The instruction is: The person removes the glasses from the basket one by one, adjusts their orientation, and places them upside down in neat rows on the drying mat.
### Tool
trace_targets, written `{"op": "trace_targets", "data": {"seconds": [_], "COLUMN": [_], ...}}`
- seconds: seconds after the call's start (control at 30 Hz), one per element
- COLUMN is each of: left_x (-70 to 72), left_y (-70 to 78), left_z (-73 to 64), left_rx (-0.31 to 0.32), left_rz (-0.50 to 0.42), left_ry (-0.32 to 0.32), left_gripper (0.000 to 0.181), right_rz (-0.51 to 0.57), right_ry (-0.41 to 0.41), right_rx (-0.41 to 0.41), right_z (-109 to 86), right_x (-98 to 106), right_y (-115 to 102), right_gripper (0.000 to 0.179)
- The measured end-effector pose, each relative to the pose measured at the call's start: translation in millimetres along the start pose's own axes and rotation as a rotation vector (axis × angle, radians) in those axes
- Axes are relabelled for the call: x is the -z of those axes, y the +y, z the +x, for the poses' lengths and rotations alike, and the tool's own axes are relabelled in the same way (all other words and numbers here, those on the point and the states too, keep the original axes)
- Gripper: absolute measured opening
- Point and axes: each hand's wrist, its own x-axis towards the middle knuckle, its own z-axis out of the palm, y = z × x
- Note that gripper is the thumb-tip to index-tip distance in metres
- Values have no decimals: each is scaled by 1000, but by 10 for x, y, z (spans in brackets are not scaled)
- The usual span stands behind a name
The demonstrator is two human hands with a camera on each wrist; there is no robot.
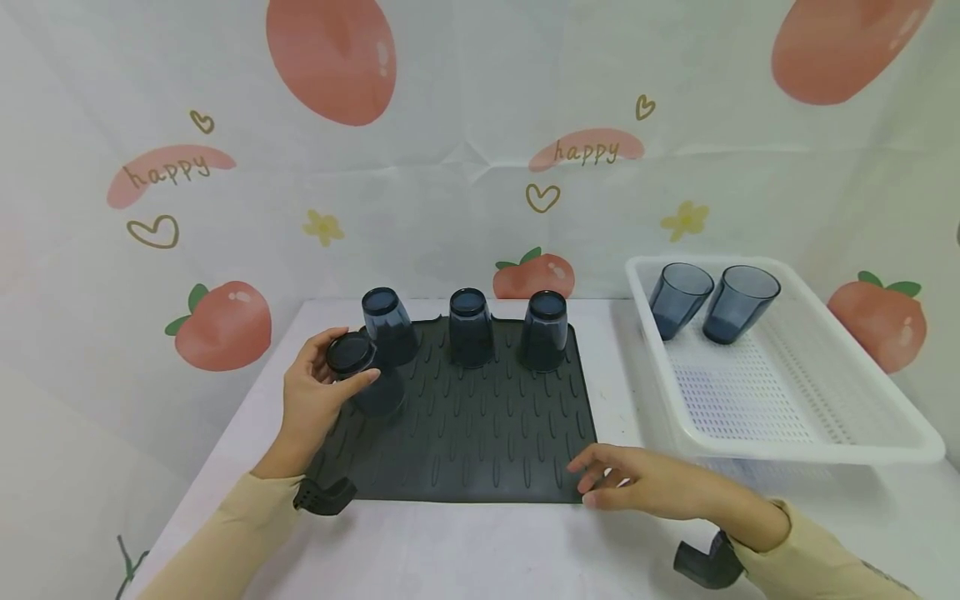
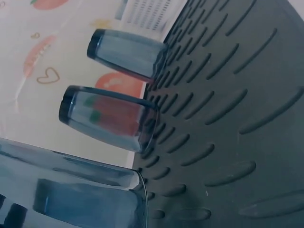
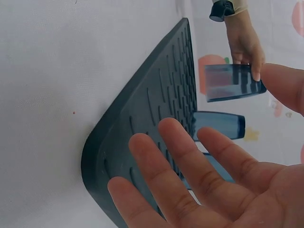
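My left hand (image 1: 306,402) grips a dark blue glass (image 1: 377,396) turned upside down, fingers and thumb about its base end, over the left part of a black ridged drying mat (image 1: 480,454). In the right wrist view this glass (image 3: 228,84) shows its mouth directed at the mat. Behind it, three more blue glasses stand inverted in a row along the mat's back edge: a left one (image 1: 390,327), a middle one (image 1: 470,327) and a right one (image 1: 545,332). My right hand (image 1: 648,483) holds nothing, its fingers spread and slightly bent by the mat's front right corner.
To the right is a white perforated basket (image 1: 810,450). Two blue glasses, one left (image 1: 678,300) and one right (image 1: 741,307), lean mouth up at its back end. A white printed cloth (image 1: 450,217) hangs behind the white table (image 1: 465,546).
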Motion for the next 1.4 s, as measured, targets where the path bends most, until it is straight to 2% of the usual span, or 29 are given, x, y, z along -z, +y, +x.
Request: {"op": "trace_targets", "data": {"seconds": [0.23,0.43,0.83,1.4], "left_x": [22,12,-10,-36], "left_y": [-77,-103,-185,-182], "left_z": [15,4,-14,-9], "left_rx": [57,108,122,173], "left_rz": [40,39,60,65], "left_ry": [-11,-9,-40,-64], "left_gripper": [70,67,70,74], "right_rz": [-3,1,-4,7], "right_ry": [5,5,11,4], "right_rx": [-5,-4,-1,5], "right_z": [-5,-9,-20,-22], "right_x": [2,5,3,1], "right_y": [-2,-16,-10,26], "right_gripper": [38,39,38,37]}}
